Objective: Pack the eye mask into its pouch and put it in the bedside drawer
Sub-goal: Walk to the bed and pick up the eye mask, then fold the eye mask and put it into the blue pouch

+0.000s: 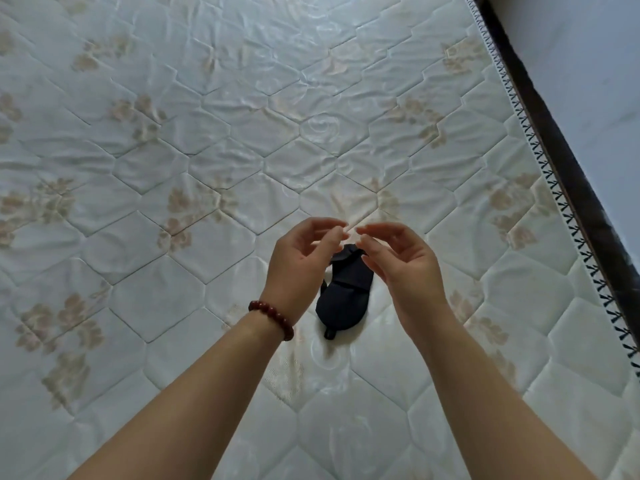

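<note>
- The left hand (301, 261), a bead bracelet (273, 318) on its wrist, hovers at lower centre with fingers loosely curled, holding nothing.
- The right hand (405, 268) mirrors it, also empty, fingertips nearly meeting.
- The black eye mask (349, 292), seemingly folded, lies on the quilted mattress (173, 133) beneath them.
</note>
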Tool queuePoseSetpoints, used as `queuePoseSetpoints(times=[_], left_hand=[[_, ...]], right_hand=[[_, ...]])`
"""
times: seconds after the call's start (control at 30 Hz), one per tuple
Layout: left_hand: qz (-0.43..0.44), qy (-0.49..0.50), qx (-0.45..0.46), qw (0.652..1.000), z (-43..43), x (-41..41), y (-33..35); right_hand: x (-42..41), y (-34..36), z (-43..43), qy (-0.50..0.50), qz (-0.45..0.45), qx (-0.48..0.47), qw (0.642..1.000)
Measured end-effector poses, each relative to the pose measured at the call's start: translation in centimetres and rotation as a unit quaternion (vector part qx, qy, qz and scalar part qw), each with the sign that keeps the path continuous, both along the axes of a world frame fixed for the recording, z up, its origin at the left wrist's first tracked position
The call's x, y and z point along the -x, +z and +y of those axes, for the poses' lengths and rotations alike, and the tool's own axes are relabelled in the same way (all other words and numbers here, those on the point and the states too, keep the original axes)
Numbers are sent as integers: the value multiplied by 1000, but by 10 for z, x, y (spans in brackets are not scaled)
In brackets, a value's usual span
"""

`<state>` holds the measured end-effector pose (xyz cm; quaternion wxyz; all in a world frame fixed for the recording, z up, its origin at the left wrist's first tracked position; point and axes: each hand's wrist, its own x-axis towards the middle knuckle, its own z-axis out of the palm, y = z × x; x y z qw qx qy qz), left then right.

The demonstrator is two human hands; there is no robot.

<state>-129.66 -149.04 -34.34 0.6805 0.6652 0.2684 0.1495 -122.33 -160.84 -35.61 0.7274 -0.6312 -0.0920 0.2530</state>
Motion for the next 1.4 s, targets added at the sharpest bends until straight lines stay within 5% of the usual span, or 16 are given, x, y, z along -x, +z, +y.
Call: queuePoseSetpoints(times=[0.53,0.93,1.2,1.4], left_hand=[[248,-76,-104,960,14,-26,-185],[329,-168,-103,924,7,-16,-217],[350,-156,-78,920,8,-3,-213],[355,-150,-76,920,9,12,-206]], right_hand=[[-20,-176,8,-68,-6,229,971],[1,-204,1,164,-73,363,914],[12,-204,-11,329,-140,423,833],[29,-204,-22,315,-224,448,806]])
